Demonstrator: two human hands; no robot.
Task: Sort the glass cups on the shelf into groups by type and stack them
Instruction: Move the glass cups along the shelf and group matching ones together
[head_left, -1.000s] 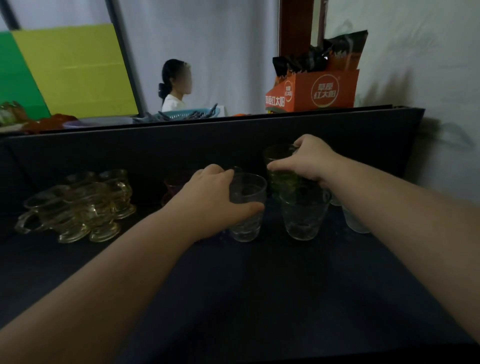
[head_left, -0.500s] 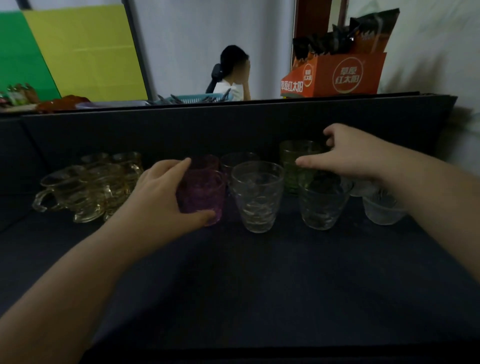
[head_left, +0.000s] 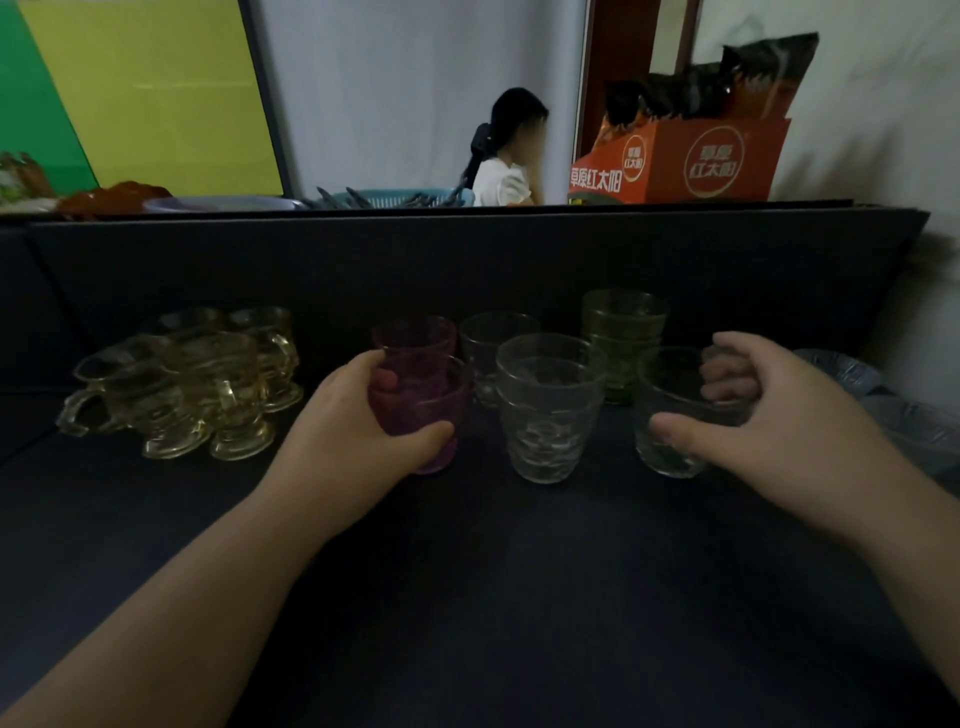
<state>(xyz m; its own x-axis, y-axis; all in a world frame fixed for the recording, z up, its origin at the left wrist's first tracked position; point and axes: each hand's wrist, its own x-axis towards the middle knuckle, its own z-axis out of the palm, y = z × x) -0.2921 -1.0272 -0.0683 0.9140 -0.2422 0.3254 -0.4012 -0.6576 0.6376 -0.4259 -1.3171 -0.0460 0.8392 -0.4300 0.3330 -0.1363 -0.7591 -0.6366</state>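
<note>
Head: right hand (head_left: 769, 426) newly around clear cup (head_left: 675, 415)

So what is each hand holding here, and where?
Left hand wraps the purple cup around its side; right hand holds a clear cup by its side.

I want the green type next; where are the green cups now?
The green cups stand stacked at the back, right of centre, behind the clear cup.
</note>
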